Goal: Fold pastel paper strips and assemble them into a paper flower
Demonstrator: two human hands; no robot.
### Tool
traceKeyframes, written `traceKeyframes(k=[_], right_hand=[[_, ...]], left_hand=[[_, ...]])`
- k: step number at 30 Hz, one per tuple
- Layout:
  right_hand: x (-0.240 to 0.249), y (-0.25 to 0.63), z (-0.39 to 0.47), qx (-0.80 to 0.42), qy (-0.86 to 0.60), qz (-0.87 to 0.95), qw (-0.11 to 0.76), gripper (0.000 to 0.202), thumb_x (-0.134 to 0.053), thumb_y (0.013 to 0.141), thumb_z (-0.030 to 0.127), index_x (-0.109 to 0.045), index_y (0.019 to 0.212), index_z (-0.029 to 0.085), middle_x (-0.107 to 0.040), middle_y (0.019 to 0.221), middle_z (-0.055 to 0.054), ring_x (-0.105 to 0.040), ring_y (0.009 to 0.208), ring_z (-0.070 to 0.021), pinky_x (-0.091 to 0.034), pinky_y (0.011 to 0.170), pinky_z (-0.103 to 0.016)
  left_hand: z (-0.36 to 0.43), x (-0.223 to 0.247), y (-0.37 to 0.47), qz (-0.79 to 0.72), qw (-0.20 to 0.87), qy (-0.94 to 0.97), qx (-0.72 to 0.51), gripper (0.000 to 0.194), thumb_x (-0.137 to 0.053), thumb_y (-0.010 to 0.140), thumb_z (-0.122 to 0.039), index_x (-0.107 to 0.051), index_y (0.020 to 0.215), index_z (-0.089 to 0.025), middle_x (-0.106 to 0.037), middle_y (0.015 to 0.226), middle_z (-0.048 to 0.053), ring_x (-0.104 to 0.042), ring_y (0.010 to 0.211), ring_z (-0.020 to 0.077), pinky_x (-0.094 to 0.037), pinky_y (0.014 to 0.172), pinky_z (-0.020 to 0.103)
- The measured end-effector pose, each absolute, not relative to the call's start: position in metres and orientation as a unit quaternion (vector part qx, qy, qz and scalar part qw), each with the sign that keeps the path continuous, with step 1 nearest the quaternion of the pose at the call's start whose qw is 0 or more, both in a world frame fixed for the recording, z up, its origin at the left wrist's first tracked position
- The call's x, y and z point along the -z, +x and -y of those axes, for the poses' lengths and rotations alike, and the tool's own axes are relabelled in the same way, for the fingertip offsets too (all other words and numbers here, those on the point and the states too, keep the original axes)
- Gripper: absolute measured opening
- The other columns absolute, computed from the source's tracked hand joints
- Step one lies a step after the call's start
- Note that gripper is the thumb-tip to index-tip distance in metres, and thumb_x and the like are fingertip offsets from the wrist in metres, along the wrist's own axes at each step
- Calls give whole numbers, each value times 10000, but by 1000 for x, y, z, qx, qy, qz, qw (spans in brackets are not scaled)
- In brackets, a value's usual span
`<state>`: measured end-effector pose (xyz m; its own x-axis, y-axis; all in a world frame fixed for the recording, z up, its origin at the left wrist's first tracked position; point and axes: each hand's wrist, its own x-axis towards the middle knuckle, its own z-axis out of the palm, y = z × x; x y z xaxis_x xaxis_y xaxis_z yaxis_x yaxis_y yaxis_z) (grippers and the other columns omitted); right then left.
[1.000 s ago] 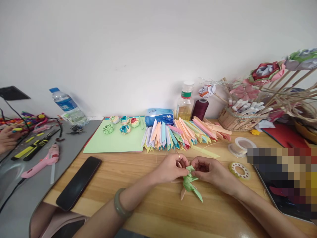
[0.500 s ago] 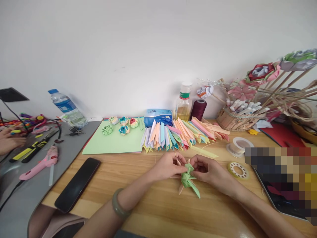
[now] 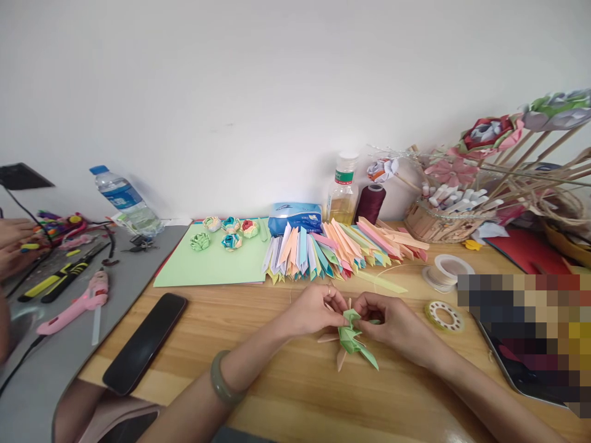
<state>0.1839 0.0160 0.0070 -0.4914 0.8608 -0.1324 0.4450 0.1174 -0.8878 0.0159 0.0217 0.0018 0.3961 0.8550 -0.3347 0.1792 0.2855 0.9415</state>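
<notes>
A folded paper flower (image 3: 349,342), green on top with peach pieces sticking out beneath, is held just above the wooden table. My left hand (image 3: 318,311) pinches its upper left side between thumb and fingers. On the opposite side, my right hand (image 3: 381,317) has thumb and fingertips closed on the green paper. My fingers cover part of the folds. Just beyond my hands lies a row of folded paper strips (image 3: 302,252) in several colours. Finished small paper flowers (image 3: 231,242) rest on a light green sheet (image 3: 207,267) to the left.
At left are a black phone (image 3: 144,343), a pink glue gun (image 3: 78,306), pliers (image 3: 69,277) and a water bottle (image 3: 124,200). A co-worker's hand (image 3: 13,246) is at the far left. Tape (image 3: 444,316), a spool (image 3: 447,272) and a basket (image 3: 427,224) stand to the right.
The paper flower has turned slightly in my fingers, its lower green tip shifting right. Both hands stay close together. At far left, more of the co-worker's hands and arm shows.
</notes>
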Motion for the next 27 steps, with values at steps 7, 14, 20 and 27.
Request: traceKeyframes(k=[7,14,20,27], right_hand=[[0,181,-9,-323,-487,776,238,69,-478,693,136,-487,665,198,-569,594,32,-496,516,-112,-369,475,-210],[-2,188,-9,-230,-384,839,308,107,-461,770,124,-529,748,204,-606,730,-32,-555,685,-166,-430,626,-291],[-9,192,-12,-201,-337,840,375,118,-484,803,133,-545,772,230,-617,890,-47,-563,876,-191,-439,746,-329],[-23,194,-8,-263,-483,735,397,111,-485,822,297,-534,762,218,-573,723,-13,-531,662,-159,-423,588,-268]], left_hand=[[-14,7,17,-501,494,640,-308,101,-512,567,-68,-510,617,-156,-489,577,-43,-438,538,77,-335,503,197],[-14,-5,14,-444,554,612,-348,242,-535,576,-66,-528,796,-166,-528,722,-13,-491,630,96,-404,583,213],[-19,-6,13,-400,662,517,-368,191,-604,686,-256,-544,836,-153,-550,767,18,-555,695,131,-458,610,254],[-12,-1,15,-422,319,665,-527,57,-552,766,-215,-539,759,-160,-589,771,42,-565,667,120,-467,558,231]])
